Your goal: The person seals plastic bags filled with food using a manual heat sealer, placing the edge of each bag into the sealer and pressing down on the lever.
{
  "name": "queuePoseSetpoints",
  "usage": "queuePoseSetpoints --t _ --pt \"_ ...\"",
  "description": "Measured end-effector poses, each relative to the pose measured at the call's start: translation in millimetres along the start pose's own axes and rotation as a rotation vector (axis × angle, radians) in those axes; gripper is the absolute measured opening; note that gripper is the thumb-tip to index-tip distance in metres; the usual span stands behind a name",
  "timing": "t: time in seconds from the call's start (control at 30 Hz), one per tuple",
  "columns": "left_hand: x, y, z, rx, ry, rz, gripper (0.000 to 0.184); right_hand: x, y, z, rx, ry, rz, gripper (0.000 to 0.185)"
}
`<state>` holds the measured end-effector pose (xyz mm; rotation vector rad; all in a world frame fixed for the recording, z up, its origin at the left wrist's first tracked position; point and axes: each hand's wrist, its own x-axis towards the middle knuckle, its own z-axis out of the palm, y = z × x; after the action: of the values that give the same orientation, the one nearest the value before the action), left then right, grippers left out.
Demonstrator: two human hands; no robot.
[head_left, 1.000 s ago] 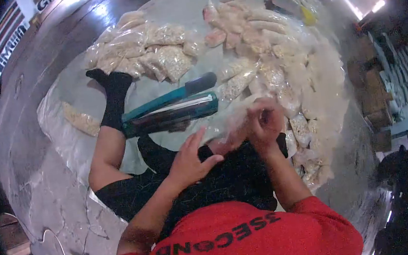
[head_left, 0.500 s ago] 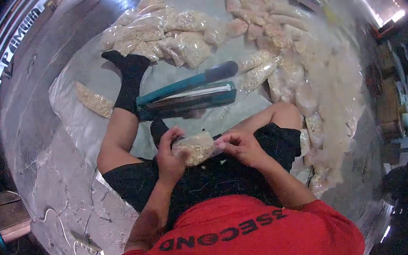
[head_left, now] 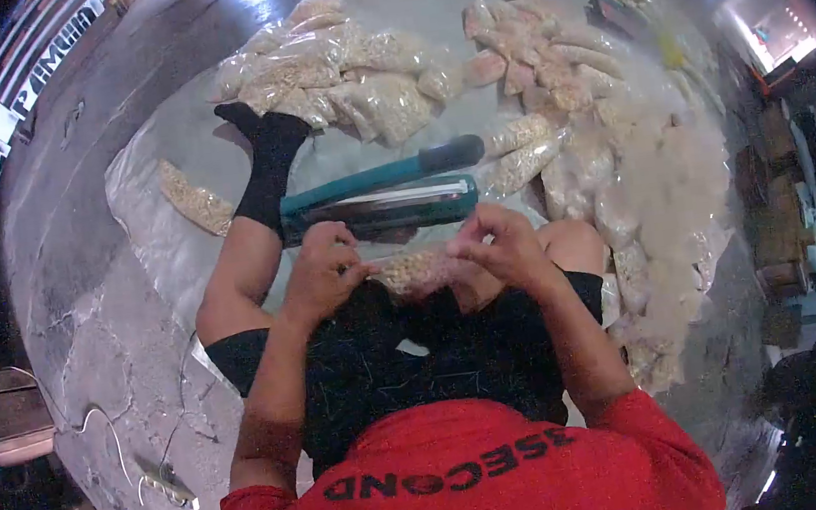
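Between my two hands a clear plastic bag of pale beans (head_left: 408, 273) is stretched sideways above my lap. My left hand (head_left: 322, 277) pinches its left end, fingers closed. At the other end, my right hand (head_left: 506, 247) grips the plastic between thumb and fingers. Just beyond the hands lies a teal impulse sealer (head_left: 377, 203), its dark-tipped lever raised apart from the base. The bag hangs nearer to me than the sealer.
Filled clear bags (head_left: 379, 92) are heaped beyond the sealer, and more bags (head_left: 580, 170) pile up on the right. A single bag (head_left: 192, 199) lies left of my stretched leg. A pale sheet (head_left: 142, 169) covers the cracked floor (head_left: 104, 365).
Both hands have moved forward toward the sealer and farther apart. The bag went from being cupped in the left hand to being held by its two ends.
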<state>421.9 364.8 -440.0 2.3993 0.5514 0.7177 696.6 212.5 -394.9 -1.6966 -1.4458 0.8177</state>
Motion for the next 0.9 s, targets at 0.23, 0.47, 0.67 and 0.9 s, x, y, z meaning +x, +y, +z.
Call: queuePoseSetpoints --t 0.23,0.47,0.67,0.9 --pt "-7.6 -6.2 35.3 -0.242 0.073 -0.345 0.014 18.4 108.0 47.3 0.381 0.131 0.028 0.022" --pt "-24.5 -23.7 84.3 -0.378 0.374 -0.530 0.013 12.5 102.4 54.0 0.609 0.069 0.208 0.019" --pt "-9.0 -11.7 74.9 -0.593 0.356 -0.820 0.022 18.7 89.4 45.2 0.184 0.174 0.352 0.015" --pt "-4.0 -26.2 103.3 -0.557 0.516 -0.755 0.024 27.4 111.3 61.4 0.744 0.183 0.287 0.019"
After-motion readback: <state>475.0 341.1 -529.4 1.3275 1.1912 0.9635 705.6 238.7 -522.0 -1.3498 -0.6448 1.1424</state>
